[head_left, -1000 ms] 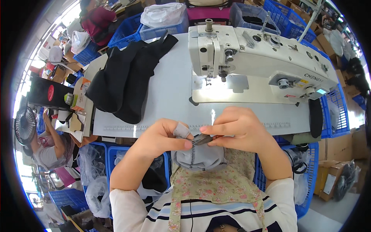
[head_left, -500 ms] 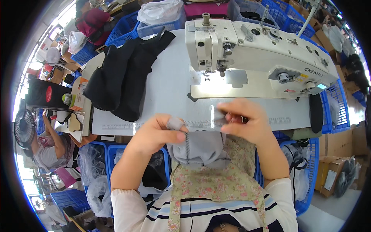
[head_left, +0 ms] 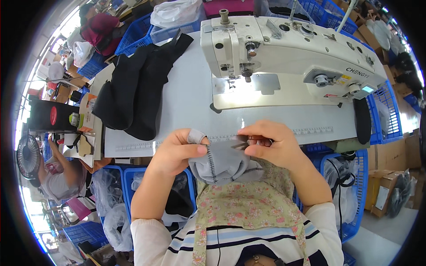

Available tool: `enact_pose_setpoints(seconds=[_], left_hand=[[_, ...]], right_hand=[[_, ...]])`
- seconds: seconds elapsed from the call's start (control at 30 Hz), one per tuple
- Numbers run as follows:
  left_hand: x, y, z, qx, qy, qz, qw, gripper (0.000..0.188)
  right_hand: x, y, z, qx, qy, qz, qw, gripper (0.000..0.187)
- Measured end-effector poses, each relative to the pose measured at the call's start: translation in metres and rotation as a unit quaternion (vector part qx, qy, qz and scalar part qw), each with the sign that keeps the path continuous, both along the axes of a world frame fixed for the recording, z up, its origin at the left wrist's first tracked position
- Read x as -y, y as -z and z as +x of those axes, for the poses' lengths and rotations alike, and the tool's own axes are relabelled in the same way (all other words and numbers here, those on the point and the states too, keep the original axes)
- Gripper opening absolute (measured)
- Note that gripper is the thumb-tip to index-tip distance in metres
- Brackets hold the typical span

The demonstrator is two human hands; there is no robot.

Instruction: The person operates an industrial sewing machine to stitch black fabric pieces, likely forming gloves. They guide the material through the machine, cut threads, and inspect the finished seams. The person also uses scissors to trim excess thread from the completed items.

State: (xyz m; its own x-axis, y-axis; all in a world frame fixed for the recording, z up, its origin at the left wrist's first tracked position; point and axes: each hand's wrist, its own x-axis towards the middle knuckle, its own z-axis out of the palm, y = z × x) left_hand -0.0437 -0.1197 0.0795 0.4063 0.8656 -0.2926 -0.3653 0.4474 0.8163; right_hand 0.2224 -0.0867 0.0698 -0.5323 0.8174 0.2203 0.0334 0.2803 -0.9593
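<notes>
Grey stitched cloth (head_left: pixel 227 158) between left thumb (head_left: pixel 193 151) and fingers (head_left: pixel 180 135)

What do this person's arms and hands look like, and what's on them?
White sleeves cover the upper arms and leave the forearms bare. The left hand has a soft-looking grey wrap around one of its fingers. The right hand shows no wrap.
</notes>
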Motion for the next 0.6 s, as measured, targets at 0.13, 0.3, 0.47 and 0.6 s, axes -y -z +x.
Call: enact_pose_setpoints(seconds=[0.13,0.3,0.47,0.6], left_hand=[[0.0,-0.005,0.007,-0.005,0.01,-0.01,1.0,0.016],[0.003,-0.012,0.016,-0.03,0.002,-0.02,0.999,0.016],[0.001,-0.01,0.015,-0.016,0.014,-0.023,1.0,0.015],[0.0,-0.008,0.016,-0.013,0.022,-0.019,0.999,0.015]], right_hand=[[-0.005,-0.006,-0.009,0.026,-0.02,0.106,0.994,0.03],[-0.008,-0.005,-0.015,0.018,-0.027,0.143,0.989,0.028],[-0.009,-0.008,-0.016,0.023,-0.037,0.142,0.989,0.027],[-0.009,-0.009,-0.016,0.019,-0.038,0.142,0.989,0.028]])
